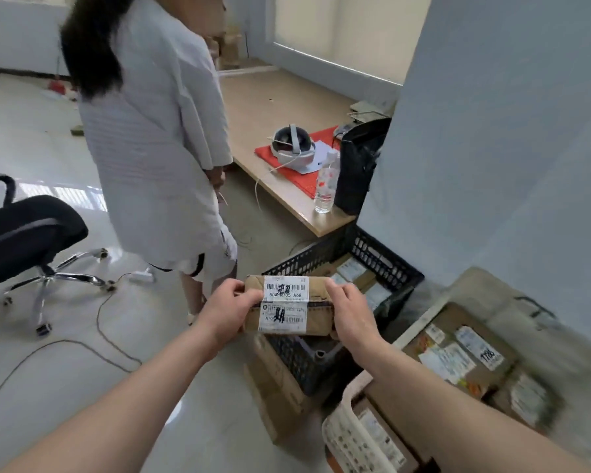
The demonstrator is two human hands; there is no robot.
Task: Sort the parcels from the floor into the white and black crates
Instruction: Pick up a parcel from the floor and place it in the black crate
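A small brown parcel [316, 303] with white barcode labels is held up in front of me. My left hand [227, 310] grips its left end and my right hand [350, 314] grips its right end. It hangs over the near left corner of the black crate [382, 261], which holds several labelled parcels. The white crate [347, 428] stands at the lower right, partly hidden by my right forearm, and also holds parcels. A flat brown parcel [273, 380] leans against the black crate on the floor.
A person in a white coat [151, 138] stands close on the left. A black office chair [24, 233] and loose cables lie on the floor. A low wooden table [270, 104] carries a headset, bottle and black bag. More parcels [464, 349] pile up at right.
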